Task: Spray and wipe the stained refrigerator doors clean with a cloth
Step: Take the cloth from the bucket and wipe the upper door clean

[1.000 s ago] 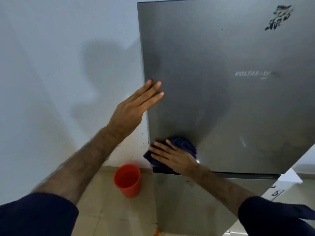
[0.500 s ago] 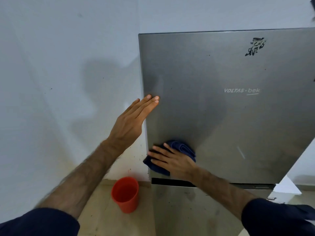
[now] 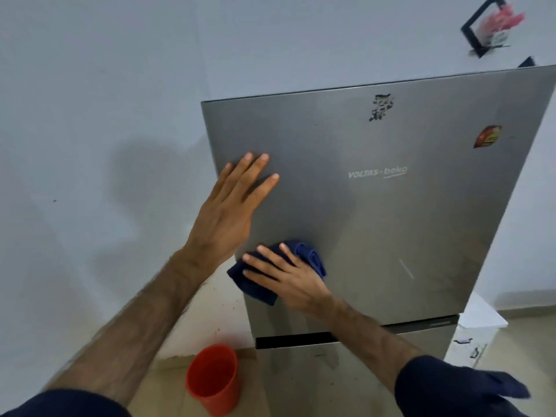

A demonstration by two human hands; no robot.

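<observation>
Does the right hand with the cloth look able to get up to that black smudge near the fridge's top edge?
Probably yes: the right hand presses the cloth low on the door; bare steel lies between it and the smudge.

Left hand [image 3: 231, 212] now flatter on upper door [image 3: 391, 221]; cloth [image 3: 267, 272] seemingly nudged up.

We see an upper refrigerator door [image 3: 391, 212] of brushed grey metal, satin rather than mirror-bright, with a soft sheen low on its right. Pressed to its near left corner is a dark blue cloth [image 3: 258, 287], thick, soft and matt. On the floor to the left stands an orange-red cup [image 3: 212, 380] of smooth plastic. The wall [image 3: 105, 100] behind looks matt, painted and faintly speckled.
</observation>
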